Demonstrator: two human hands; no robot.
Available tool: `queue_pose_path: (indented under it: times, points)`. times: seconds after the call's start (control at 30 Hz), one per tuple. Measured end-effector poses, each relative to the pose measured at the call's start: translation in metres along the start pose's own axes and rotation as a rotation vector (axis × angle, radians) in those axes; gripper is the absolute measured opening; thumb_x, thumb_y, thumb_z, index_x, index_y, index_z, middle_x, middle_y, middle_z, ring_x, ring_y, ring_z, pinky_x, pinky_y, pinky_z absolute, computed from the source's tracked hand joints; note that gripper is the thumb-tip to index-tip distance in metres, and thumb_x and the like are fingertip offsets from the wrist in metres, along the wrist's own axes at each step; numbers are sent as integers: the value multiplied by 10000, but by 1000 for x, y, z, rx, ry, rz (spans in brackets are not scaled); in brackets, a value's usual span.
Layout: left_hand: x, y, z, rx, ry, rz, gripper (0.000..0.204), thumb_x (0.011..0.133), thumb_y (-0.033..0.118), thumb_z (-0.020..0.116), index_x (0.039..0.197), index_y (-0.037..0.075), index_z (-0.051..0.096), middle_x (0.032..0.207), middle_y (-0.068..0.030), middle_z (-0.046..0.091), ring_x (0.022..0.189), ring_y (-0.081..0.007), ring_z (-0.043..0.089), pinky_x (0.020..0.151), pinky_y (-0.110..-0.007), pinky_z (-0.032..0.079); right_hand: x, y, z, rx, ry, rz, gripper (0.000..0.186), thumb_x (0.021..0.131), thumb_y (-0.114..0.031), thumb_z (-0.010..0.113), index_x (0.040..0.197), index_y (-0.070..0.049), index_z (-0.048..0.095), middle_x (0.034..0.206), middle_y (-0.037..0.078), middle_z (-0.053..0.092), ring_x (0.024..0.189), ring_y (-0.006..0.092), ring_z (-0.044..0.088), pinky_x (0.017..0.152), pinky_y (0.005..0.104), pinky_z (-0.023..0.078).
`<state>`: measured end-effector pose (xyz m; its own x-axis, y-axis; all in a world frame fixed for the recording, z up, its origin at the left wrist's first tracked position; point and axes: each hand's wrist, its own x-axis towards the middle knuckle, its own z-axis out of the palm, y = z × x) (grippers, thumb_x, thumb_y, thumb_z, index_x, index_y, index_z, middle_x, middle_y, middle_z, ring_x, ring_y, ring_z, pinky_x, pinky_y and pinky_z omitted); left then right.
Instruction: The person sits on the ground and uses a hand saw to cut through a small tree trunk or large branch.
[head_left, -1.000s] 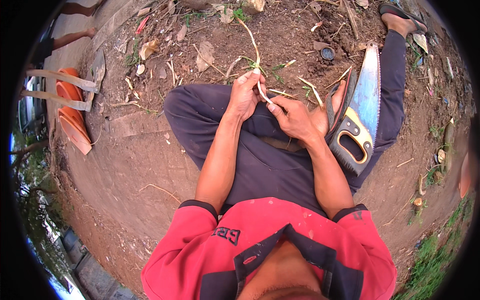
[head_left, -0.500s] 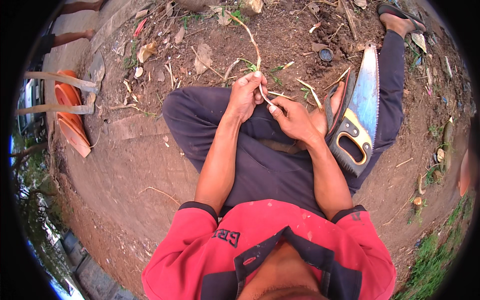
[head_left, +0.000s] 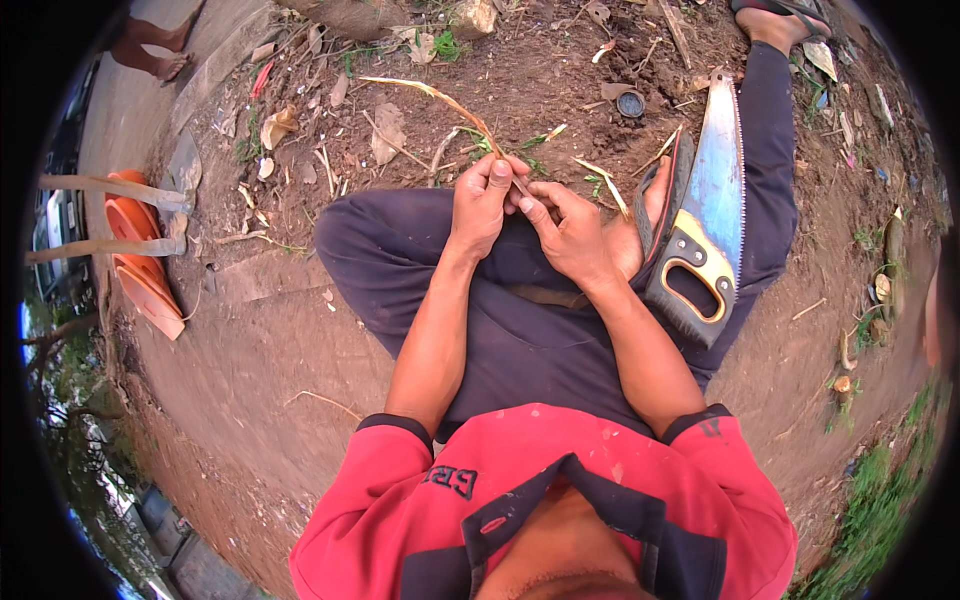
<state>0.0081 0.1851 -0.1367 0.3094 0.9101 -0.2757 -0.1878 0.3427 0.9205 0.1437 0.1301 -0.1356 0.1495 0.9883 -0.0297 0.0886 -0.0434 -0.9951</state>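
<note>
My left hand [head_left: 482, 205] is closed around a thin, pale brown plant stem [head_left: 447, 100], thumb on top. The stem's long free part bends up and away to the far left, with a frayed, lighter tip. My right hand [head_left: 565, 228] pinches the stem's near end, close against the left fingers. Both hands are above my crossed leg. A hand saw [head_left: 718, 185] with a blue-silver blade and a yellow-and-black handle rests on my other leg, right of the right hand. The stem's part between the fingers is mostly hidden.
Two wooden-handled tools [head_left: 110, 188] and orange plastic pots [head_left: 140, 275] are at left. Another person's feet [head_left: 160, 50] show at upper left. A dark round cap [head_left: 630, 104], stem scraps and dry leaves [head_left: 388, 133] litter the soil ahead.
The stem's free end has swung left and lower, from nearly upright. My right hand has come closer to the left one. The whole view has shifted slightly.
</note>
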Motion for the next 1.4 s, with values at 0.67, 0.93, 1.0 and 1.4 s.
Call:
queue_pose_path:
  times: [0.67,0.93,1.0,1.4]
  points:
    - [3,-11,21,117,40,196,249,944,265,571,930,16,566,766,-2,572,675,-54,530,604,-201,455,14,28,2,252,97,311,344,917,-250,584,691,7,607,547,-31,475,551,36,384,474,277,316]
    - [-14,9,42,248,80,221,204,889,97,619,1042,-27,566,868,-42,588,776,-85,594,684,-233,502,9,-7,-9,184,141,402,371,919,-260,572,678,20,605,580,7,557,572,64,471,514,280,394]
    - [-14,41,50,575,111,365,180,883,57,604,1040,-23,566,856,-34,567,736,-92,591,651,-238,504,18,-27,-7,169,169,389,367,910,-266,577,663,6,593,562,6,535,558,64,459,502,296,385]
    - [-43,63,56,688,297,400,239,816,6,562,1054,2,572,793,-75,587,658,-128,576,595,-276,469,-2,-57,-6,-103,89,211,272,897,-253,593,861,9,656,677,139,631,618,193,598,593,346,456]
